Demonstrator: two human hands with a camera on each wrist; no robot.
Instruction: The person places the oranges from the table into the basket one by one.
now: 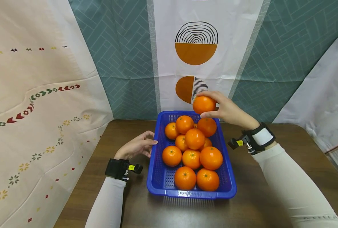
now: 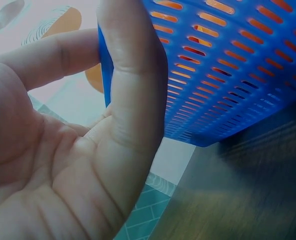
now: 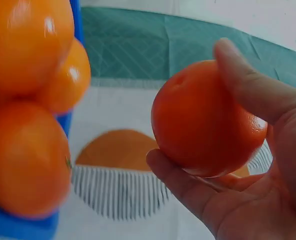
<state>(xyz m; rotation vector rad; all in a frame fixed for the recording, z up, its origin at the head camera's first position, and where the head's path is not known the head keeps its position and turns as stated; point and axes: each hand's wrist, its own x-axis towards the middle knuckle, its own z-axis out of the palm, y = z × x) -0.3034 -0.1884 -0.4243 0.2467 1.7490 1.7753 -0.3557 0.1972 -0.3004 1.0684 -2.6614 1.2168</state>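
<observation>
A blue plastic basket (image 1: 191,193) full of oranges stands on the dark wooden table. My left hand (image 1: 137,146) grips its left rim; from close up in the left wrist view, bent fingers lie against the slotted wall (image 2: 213,75). Above the basket's far right corner, my right hand (image 1: 224,109) holds one orange (image 1: 204,105) between thumb and fingers. That same orange (image 3: 203,120) hangs clear of the others in the right wrist view. Several oranges (image 1: 194,138) are piled in the middle, with two more (image 1: 185,178) near the front wall.
The brown table (image 1: 260,177) spreads on both sides of the basket. Behind it hangs a green and white patterned cloth (image 1: 123,63). A cream embroidered cloth (image 1: 43,126) drapes at the left, and a white one (image 1: 323,95) at the right.
</observation>
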